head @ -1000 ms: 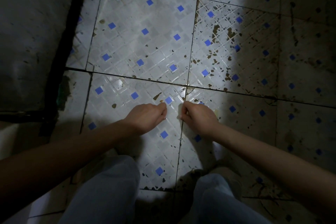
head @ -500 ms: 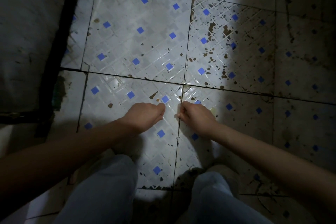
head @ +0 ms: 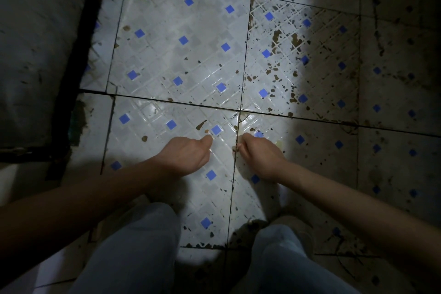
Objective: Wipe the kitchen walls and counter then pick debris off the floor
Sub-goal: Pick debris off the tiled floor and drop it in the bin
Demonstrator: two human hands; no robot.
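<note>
On the floor | left hand curled, grip narrow, thumb tip just beside a brown crumb | right hand pinches a pale bit at the tile joint | floor stage running, I judge; many specks left farther out; walls and bench not in view.

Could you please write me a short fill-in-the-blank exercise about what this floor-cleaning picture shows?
1. The small squares set into the floor tiles are ____.
2. The left hand and right hand are both down near the ____.
3. The brown debris lies thickest on the upper ____ tile.

Missing words: blue; floor; right
</note>
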